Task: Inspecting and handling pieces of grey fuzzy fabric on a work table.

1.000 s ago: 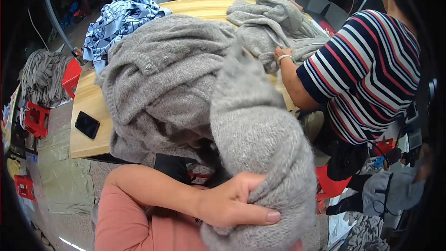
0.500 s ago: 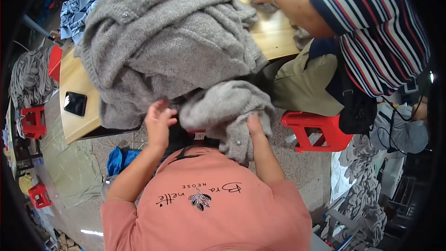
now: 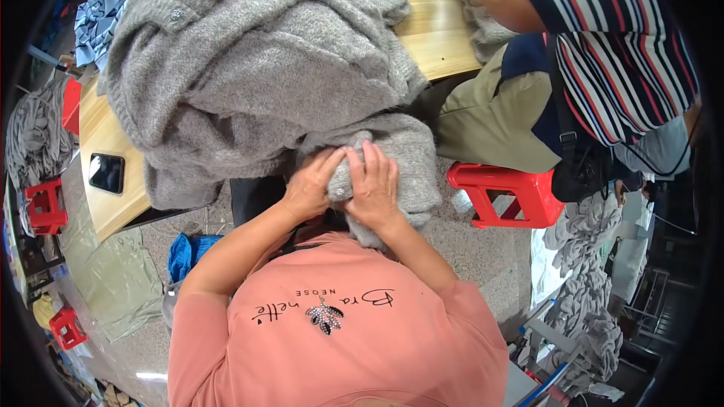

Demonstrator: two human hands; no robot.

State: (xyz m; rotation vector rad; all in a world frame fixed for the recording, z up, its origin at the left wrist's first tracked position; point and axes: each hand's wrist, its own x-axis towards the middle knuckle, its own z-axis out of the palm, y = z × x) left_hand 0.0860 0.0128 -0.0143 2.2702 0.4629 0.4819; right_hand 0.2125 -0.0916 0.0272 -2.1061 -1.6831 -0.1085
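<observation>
A grey fuzzy knitted cardigan [image 3: 413,158] is bunched over my lap at the table's front edge. My left hand [image 3: 311,183] grips its near fold, with the fingertips meeting those of the other hand. On the same fold lies my right hand [image 3: 372,187], its fingers close together and curled over the knit. Between the two hands a small roll of fabric bulges up. What my thumbs do is hidden. Just beyond, a large heap of grey knitwear [image 3: 290,68] with sparkling buttons covers the table and touches the cardigan.
The wooden table [image 3: 113,215] carries a black phone [image 3: 106,172] at its left corner. Blue patterned cloth [image 3: 113,7] lies behind the heap. At right, a person in a striped shirt [image 3: 603,53] sits by a red stool [image 3: 513,194]. A blue bag [image 3: 188,255] rests on the floor.
My left hand has moved right onto the cardigan, and my right hand has moved up and left to meet it. The co-worker's hand has gone out of view at the top.
</observation>
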